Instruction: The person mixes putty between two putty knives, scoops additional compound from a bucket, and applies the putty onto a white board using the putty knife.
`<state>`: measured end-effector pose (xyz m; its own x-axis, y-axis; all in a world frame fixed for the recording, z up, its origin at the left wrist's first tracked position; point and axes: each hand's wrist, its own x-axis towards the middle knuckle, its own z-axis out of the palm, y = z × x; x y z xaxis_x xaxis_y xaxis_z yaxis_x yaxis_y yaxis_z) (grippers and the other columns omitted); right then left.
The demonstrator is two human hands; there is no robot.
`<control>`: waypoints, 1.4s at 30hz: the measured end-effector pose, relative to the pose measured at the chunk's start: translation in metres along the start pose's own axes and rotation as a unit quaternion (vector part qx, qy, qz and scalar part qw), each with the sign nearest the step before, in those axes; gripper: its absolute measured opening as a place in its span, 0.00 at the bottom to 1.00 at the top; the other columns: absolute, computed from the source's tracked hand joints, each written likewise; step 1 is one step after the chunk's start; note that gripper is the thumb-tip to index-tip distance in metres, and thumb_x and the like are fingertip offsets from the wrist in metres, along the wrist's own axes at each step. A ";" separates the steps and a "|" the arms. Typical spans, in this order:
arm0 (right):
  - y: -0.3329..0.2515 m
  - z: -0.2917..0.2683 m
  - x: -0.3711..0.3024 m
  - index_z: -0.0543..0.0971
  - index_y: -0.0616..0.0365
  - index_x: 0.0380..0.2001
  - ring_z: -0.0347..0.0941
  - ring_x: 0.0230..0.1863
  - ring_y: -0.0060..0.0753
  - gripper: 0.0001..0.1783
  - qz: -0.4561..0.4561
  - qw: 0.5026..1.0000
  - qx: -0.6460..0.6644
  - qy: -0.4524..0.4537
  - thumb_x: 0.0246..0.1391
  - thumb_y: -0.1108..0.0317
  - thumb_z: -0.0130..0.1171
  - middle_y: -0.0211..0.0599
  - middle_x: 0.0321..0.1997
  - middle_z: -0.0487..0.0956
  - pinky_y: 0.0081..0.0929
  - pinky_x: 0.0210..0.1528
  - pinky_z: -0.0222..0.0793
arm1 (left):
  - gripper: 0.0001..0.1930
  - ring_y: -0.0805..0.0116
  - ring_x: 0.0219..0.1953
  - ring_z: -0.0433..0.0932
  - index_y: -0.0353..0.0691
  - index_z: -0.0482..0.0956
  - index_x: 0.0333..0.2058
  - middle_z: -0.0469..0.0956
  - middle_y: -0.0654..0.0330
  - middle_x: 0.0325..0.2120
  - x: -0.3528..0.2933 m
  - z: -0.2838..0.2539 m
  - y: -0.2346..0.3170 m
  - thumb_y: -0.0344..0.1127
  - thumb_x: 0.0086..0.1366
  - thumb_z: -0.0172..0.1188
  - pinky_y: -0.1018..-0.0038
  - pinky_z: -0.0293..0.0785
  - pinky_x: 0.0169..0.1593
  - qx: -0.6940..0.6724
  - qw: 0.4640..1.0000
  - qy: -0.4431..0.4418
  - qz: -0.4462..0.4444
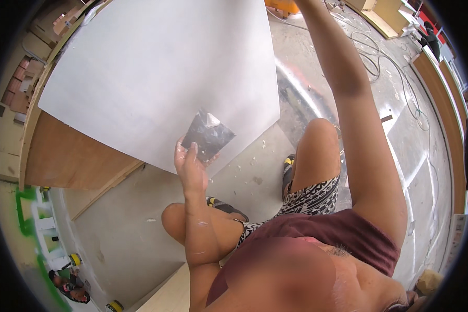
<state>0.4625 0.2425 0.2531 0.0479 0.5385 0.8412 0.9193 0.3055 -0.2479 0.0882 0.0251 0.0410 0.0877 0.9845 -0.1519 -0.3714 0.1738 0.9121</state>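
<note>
Left hand (194,169) partly behind grey sheet (210,136)

A grey cable (377,61) loops over the concrete floor (249,179) toward its right edge; an orange object (283,5) and a pale wooden unit (382,21) stand toward its far edge, a dark-clothed person (430,40) by the far right corner.

Grey, white-streaked floor (125,223), looped cable (378,66), pale wooden cabinetry (382,23), green paint marks (26,195)

- Grey concrete floor (135,221), scuffed, with scattered pale specks.
- Long looping cable (378,54) lying at its upper right.
- Small brown piece (386,118) lying flat, nearer the middle.
</note>
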 end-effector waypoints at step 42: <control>-0.024 -0.007 -0.017 0.82 0.51 0.48 0.74 0.55 0.47 0.26 -0.115 0.993 0.037 0.012 0.47 0.83 0.47 0.45 0.50 0.80 0.37 0.58 0.69 | 0.16 0.60 0.40 0.81 0.35 0.62 0.53 0.75 0.53 0.44 0.005 -0.005 -0.005 0.31 0.68 0.47 0.60 0.84 0.35 -0.006 1.000 -0.005 0.018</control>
<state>0.4421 0.2202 0.2480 -0.1508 0.4294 0.8904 0.8753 0.4767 -0.0816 0.0863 0.0292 0.0336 0.0831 0.9900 -0.1144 -0.3863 0.1378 0.9120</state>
